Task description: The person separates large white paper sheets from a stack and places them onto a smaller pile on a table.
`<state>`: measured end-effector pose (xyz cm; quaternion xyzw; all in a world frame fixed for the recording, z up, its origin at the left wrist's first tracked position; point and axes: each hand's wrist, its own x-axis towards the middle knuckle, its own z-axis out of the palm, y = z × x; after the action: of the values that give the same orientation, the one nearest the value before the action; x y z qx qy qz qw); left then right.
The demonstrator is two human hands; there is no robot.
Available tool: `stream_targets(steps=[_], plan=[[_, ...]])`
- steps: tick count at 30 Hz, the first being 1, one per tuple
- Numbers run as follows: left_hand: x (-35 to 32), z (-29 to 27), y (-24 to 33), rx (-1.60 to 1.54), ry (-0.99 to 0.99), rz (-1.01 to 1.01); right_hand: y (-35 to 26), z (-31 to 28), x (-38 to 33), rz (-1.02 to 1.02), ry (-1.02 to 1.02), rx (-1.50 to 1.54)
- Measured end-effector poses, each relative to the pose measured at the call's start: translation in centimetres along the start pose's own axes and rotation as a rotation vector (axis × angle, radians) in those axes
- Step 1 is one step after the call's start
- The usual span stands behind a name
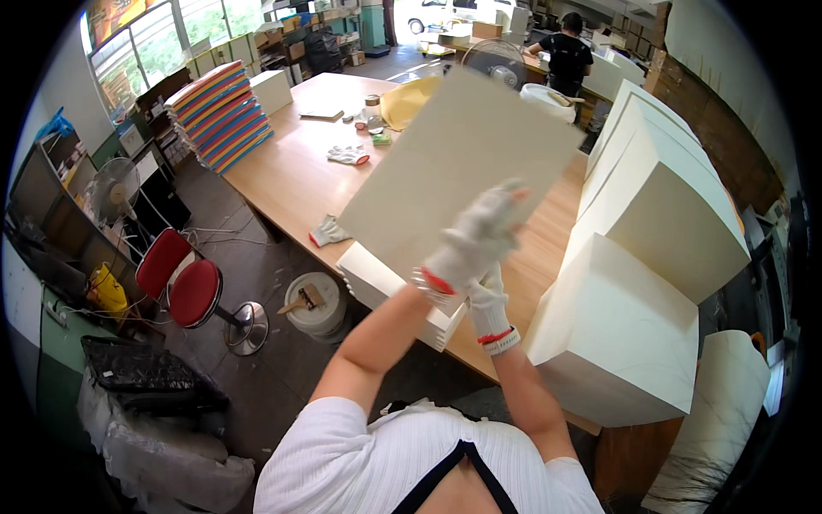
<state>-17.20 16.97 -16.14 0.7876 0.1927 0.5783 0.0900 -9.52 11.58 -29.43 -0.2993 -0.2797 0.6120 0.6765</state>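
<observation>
A large, pale grey-beige flat board (467, 163) is tilted up over the table in front of me and blurred by motion. My left hand (479, 231), in a white knitted work glove with a red cuff edge, lies over the board's near right part; its fingers are smeared. My right hand (488, 304), gloved the same way, is just below it by the board's near edge, with its fingers hidden behind the left hand. Under the board, a low stack of white panels (377, 278) juts over the table's near edge. Whether either hand grips the board is unclear.
On the wooden table (295, 184) lie loose gloves (347, 155), a glass jar (373, 111) and a tall stack of coloured sheets (221, 116). Large white blocks (629, 325) line the right side. A lidded bucket with a brush (317, 304) and a red chair (195, 294) stand left. Another person (565, 56) works far back.
</observation>
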Motion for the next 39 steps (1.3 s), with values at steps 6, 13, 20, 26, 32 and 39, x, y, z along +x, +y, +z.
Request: stream_targets(steps=[6,13,20,26,32,39], plan=[[-13.9,-16.3,-12.3,0.497,-0.087,-0.665,2.2,-1.8,2.3,0.169,0.195,-0.825],[-18.7,-22.4,-11.6,0.077,-0.276,-1.092,-2.5,2.9,-6.0,-0.155,-0.181,-1.649],[-18.9,-22.5,-13.5,0.137,-0.309,-0.946,-1.5,3.3,-6.1,-0.267,-0.291,-1.848],[-19.0,-22.7,-13.7,0.165,-0.320,-0.900,-0.9,2.9,-6.3,-0.320,-0.277,-1.789],[-17.2,-22.4,-12.0,0.092,-0.287,-1.011,-0.6,2.8,-6.5,-0.390,-0.216,-1.721],[-19.0,-22.4,-13.7,-0.006,-0.203,-1.067,-0.2,2.7,-6.7,-0.381,-0.203,-1.704]])
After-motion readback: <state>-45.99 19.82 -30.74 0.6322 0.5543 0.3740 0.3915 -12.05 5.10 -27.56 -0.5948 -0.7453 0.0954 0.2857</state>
